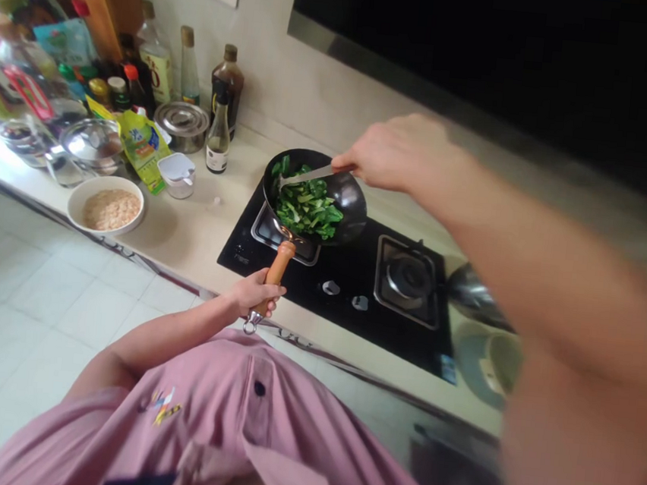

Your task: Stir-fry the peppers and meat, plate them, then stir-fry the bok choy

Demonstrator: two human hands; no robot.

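Note:
A dark wok (353, 200) sits over the left burner of the black gas stove, with chopped leafy greens (309, 209) heaped inside. My left hand (258, 295) is wrapped round the wok's wooden handle (280, 263), near its metal ring end. Reaching over the wok from the right, my right hand (386, 153) grips a metal spatula (312, 174) by its brown handle. The spatula's far end touches the greens at the left side of the wok; its blade is partly hidden among the leaves.
The right burner (409, 275) has no pan on it. Left on the counter are a white bowl (75, 207) of pale pinkish food, a yellow-green packet (143, 150), a small white-lidded container (177, 176), a lidded steel pot (181, 126) and several bottles. A range hood (488, 75) hangs above.

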